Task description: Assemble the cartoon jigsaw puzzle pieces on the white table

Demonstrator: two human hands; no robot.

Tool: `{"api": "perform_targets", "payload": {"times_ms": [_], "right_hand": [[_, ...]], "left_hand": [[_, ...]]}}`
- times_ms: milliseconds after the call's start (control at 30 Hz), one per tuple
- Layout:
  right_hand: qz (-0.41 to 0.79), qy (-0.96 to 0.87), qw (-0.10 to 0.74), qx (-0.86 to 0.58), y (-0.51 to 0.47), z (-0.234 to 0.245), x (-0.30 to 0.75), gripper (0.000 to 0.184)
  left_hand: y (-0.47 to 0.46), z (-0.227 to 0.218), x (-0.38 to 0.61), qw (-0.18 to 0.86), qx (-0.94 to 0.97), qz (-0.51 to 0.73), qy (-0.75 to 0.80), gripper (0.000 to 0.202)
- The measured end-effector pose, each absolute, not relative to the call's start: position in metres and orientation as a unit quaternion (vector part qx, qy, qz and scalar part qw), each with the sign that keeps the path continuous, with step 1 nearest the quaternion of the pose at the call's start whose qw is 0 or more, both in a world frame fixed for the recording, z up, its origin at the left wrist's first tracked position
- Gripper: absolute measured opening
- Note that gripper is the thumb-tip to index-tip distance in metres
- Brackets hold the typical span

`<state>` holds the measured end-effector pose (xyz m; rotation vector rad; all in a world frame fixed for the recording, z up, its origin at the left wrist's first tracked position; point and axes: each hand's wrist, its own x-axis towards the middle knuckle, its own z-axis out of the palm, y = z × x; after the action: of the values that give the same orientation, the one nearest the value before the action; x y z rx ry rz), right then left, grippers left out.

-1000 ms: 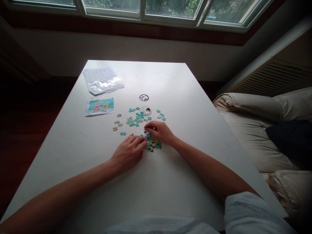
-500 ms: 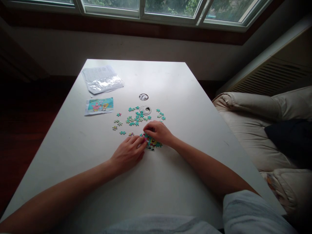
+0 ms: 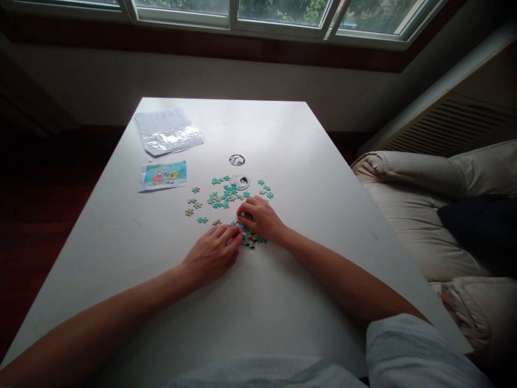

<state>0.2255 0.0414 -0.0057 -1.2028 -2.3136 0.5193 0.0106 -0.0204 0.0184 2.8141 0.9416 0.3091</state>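
Observation:
A partly joined jigsaw puzzle (image 3: 252, 238) with a yellow cartoon figure on turquoise lies flat on the white table between my hands. My left hand (image 3: 212, 248) rests at its left side, fingers together and pressed on the pink pieces at that edge. My right hand (image 3: 260, 216) curls over its upper edge, thumb and fingertips pinched on a puzzle piece, mostly hidden beneath them. Just beyond my hands are many loose turquoise and pale puzzle pieces (image 3: 226, 197), with a few more scattered to the left and right.
A printed picture sheet (image 3: 163, 175) with cartoon figures lies left of the pieces. Behind it is a clear plastic sleeve with papers (image 3: 167, 133). A round grommet (image 3: 245, 184) and a separate round disc (image 3: 237, 160) are mid-table. A cream sofa (image 3: 416, 215) stands at the right.
My right hand has shifted slightly up and away from the puzzle's figure, its fingers still bent. My left hand stays in place at the left edge. The whole view moves a little.

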Motion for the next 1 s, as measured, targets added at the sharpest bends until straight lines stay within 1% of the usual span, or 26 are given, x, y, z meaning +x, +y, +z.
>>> {"api": "perform_targets", "payload": {"times_ms": [100,300,433,500,600,700,833,1000], "right_hand": [[0.179,-0.844,0.236,-0.447,0.041,-0.005,0.226,0.003],[0.166,-0.837,0.232,-0.468,0.041,-0.005,0.225,0.006],[0.157,-0.838,0.243,-0.463,0.044,-0.01,0.225,0.006],[0.154,-0.843,0.251,-0.449,0.046,-0.012,0.227,0.005],[0.155,-0.85,0.26,-0.43,0.051,-0.014,0.231,0.005],[0.152,-0.852,0.267,-0.424,0.053,-0.014,0.235,0.006],[0.154,-0.852,0.275,-0.418,0.054,-0.013,0.237,0.008],[0.157,-0.852,0.279,-0.415,0.054,-0.014,0.238,0.008]], "left_hand": [[-0.021,0.02,0.011,0.071,0.942,0.097,0.314,0.037],[-0.026,0.02,0.01,0.054,0.942,0.108,0.313,0.037],[-0.021,0.023,0.006,0.053,0.939,0.109,0.322,0.028],[-0.012,0.026,0.0,0.042,0.928,0.115,0.352,0.026],[0.007,0.028,-0.012,0.023,0.902,0.129,0.411,0.029],[0.025,0.028,-0.023,0.06,0.909,0.121,0.394,0.031],[0.037,0.025,-0.031,0.094,0.92,0.091,0.369,0.027],[0.038,0.024,-0.032,0.12,0.913,0.094,0.378,0.023]]}}
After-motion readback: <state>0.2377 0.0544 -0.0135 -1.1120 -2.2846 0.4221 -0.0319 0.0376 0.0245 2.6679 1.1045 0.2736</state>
